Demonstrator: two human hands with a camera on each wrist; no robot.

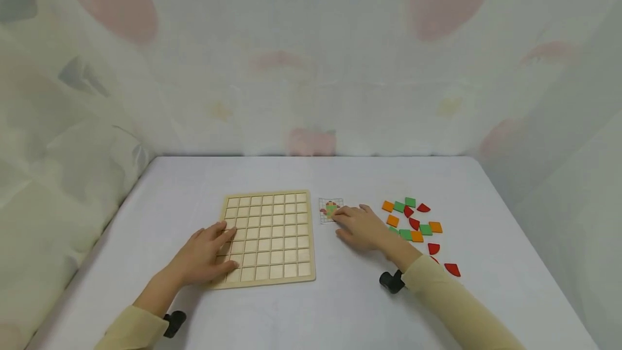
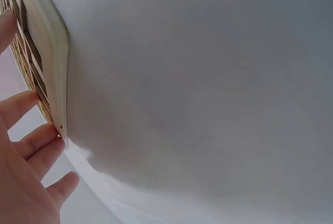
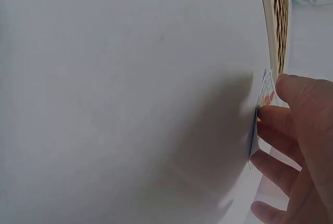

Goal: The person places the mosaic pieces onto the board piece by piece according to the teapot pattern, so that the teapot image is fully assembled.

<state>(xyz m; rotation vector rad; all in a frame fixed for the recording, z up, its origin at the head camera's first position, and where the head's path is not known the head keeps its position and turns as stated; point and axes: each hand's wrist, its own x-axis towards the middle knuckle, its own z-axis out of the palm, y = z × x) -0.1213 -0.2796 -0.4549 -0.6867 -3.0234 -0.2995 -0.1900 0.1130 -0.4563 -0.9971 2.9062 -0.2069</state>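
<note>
A pale wooden board (image 1: pixel 277 243) with a grid of square recesses lies left of centre. My left hand (image 1: pixel 206 255) rests on its left side, fingers spread; the left wrist view has the fingertips touching the board's edge (image 2: pixel 58 62). Just right of the board is a small paper card (image 1: pixel 330 207) printed with a grid and a coloured pattern. The fingers of my right hand (image 1: pixel 362 228) touch the card's lower right part and cover some of it. In the right wrist view, the extended fingers lie against the card (image 3: pixel 267 95), which looks slightly bent.
To the right lie loose flat pieces: green squares (image 1: pixel 410 202), orange squares (image 1: pixel 435 227) and red quarter circles (image 1: pixel 452 269). My right forearm partly hides a few. A white cloth covers the table (image 1: pixel 291 317), and patterned fabric (image 1: pixel 311 91) hangs behind it.
</note>
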